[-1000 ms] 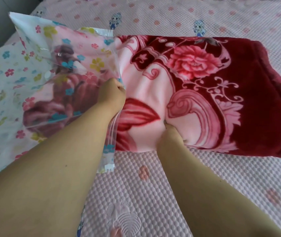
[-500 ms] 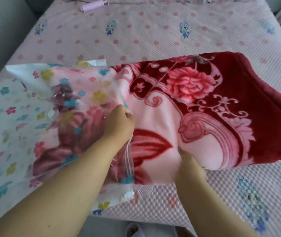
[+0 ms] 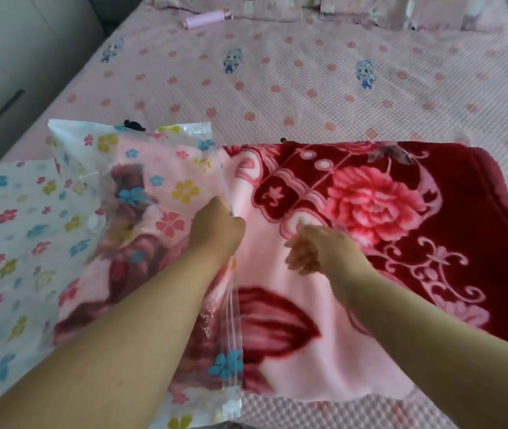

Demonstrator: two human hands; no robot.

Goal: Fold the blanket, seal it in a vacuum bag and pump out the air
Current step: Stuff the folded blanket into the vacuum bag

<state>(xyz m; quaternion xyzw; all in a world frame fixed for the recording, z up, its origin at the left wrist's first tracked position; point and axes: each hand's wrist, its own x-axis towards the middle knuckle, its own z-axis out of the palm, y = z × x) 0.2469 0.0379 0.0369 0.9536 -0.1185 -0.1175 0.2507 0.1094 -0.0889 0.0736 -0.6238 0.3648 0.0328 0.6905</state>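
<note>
A pink quilted bed cover (image 3: 308, 88) with small flower and cartoon prints spreads under everything. On it lies the folded red-and-pink floral blanket (image 3: 385, 212), its left end already inside the flower-printed clear vacuum bag (image 3: 61, 227), the rest stretching out to the right of both hands. The bag's mouth runs as a clear band from just above the left fingers down toward the near edge of the bed.

The left forearm reaches in from the lower left, and the left hand (image 3: 218, 226) sits knuckles-up at the bag's mouth, fingers curled and pinching the plastic edge against the blanket. The right forearm comes from the lower right; the right hand (image 3: 314, 247) hovers just over the pink part of the blanket, fingers loosely bent and holding nothing, blurred.

Far beyond the fingers, near the pillows, a pink hand pump (image 3: 206, 19) lies on the cover.
</note>
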